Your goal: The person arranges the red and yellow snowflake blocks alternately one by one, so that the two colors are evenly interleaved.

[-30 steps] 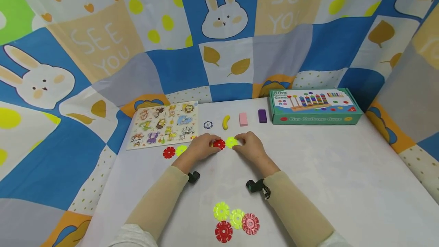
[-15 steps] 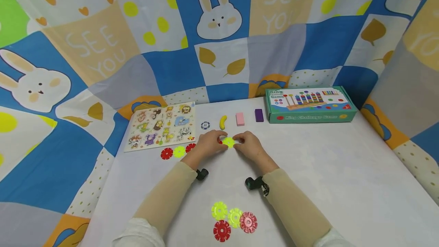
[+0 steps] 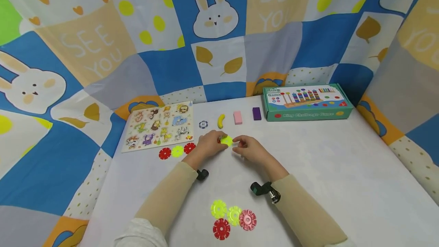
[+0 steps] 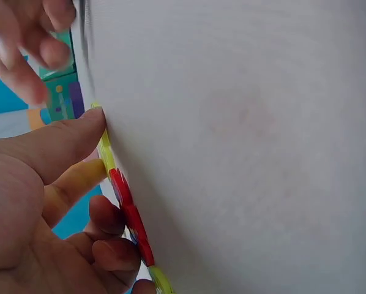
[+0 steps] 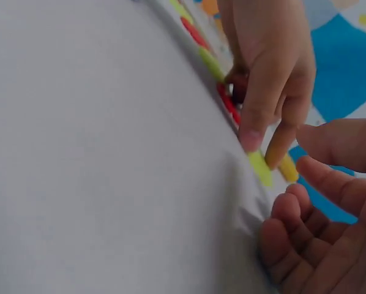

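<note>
A yellow-green notched plastic disc (image 3: 227, 141) lies on the white table, pinched at its edges between thumb and index finger of my left hand (image 3: 207, 145). Just right of it, my right hand (image 3: 252, 149) is apart from the disc, its fingers loosely bent around nothing. In the left wrist view a red disc (image 4: 122, 187) adjoins the yellow-green one, under the left fingers. The head view shows a red disc (image 3: 165, 153), a yellow-green disc (image 3: 177, 151) and another red disc (image 3: 189, 148) in line left of the left wrist; the left hand hides part of this row.
Nearer me lie two yellow-green discs (image 3: 218, 209) and two red discs (image 3: 221, 228). Behind the hands are an animal puzzle board (image 3: 157, 127), a poker chip (image 3: 203, 124), a toy banana (image 3: 221, 121), a pink block (image 3: 238, 117), a purple block (image 3: 257, 113) and a green game box (image 3: 308, 115).
The yellow-green disc has shifted left to the row's end. The right hand has let go of it and drawn back right. The left hand has moved from the red disc to the yellow-green one.
</note>
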{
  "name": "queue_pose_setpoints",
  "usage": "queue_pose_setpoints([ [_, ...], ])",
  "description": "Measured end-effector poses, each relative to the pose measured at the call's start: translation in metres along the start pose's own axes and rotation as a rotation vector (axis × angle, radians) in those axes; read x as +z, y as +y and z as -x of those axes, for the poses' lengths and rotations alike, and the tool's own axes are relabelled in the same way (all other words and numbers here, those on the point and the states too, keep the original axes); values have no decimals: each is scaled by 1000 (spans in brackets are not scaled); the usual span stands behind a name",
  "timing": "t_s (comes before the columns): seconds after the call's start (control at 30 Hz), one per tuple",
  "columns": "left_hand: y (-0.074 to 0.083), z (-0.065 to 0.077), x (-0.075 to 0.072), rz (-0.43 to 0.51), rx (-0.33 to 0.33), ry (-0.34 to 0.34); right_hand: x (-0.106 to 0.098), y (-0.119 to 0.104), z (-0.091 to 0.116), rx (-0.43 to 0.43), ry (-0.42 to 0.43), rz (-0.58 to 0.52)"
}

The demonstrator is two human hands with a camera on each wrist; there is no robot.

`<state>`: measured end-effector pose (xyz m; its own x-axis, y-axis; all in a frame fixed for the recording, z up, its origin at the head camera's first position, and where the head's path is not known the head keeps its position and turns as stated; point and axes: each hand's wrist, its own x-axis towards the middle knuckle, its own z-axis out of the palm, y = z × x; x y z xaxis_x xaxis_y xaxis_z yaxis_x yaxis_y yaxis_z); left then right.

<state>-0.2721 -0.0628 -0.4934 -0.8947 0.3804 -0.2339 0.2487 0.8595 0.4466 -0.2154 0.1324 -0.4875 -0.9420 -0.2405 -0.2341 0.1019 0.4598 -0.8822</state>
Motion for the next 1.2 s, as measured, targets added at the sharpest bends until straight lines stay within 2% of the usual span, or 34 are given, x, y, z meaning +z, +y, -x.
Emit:
queue_pose_setpoints([
  [0.3,0,2,2,14,-8,5,-3,1,77,-168,-192,108],
  [0.43,1,3,3,13,-6,-6,0,8,107,-180,-276,153],
  [0.57,2,3,3,9,-3,0,8,15,128,-162,-341,188],
  [0.67,3,4,2,8,-2,8,15,17,140,-178,-337,263],
  [0.83,4,5,0,5,-9,9,30,16,151,-228,-265,465],
  [0.93,4,6,1,2,-7,6,38,13,154,-225,-260,525],
  [1.1,3,5,2,0,1,8,45,7,155,-241,-283,546],
  [1.2,3,5,3,7,6,7,44,3,155,-234,-283,489],
])
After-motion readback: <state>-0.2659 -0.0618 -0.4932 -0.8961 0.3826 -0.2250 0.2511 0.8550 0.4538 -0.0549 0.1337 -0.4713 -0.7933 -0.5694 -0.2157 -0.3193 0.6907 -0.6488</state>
